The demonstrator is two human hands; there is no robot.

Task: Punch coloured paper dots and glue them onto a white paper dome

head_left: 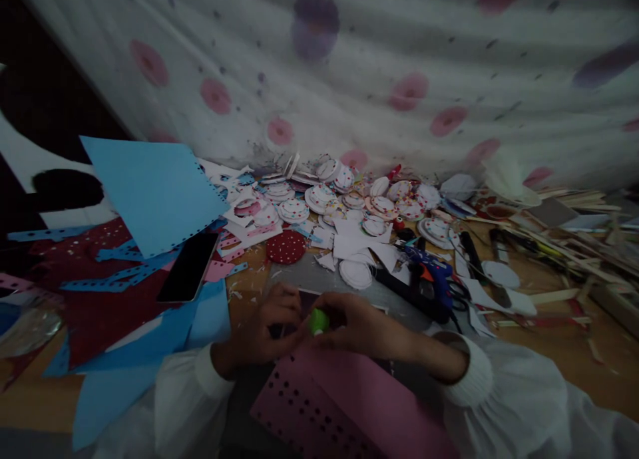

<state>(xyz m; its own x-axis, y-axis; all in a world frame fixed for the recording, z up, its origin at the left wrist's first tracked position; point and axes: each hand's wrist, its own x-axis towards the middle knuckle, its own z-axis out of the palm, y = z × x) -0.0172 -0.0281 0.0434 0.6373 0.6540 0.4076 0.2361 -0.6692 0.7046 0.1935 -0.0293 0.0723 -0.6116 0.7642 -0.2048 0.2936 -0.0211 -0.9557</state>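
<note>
Between fingers (289,343), small object (319,321), bright green

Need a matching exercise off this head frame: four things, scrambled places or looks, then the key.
Things
1. small green object
2. phone
3. dotted pink sheet
4. hanging cloth

Places or looks
A. below both hands in the picture
B. pink and purple flower print
C. held in the right hand
D. dark screen, near blue sheets

Pairs: 1-C, 2-D, 3-A, 4-B
</note>
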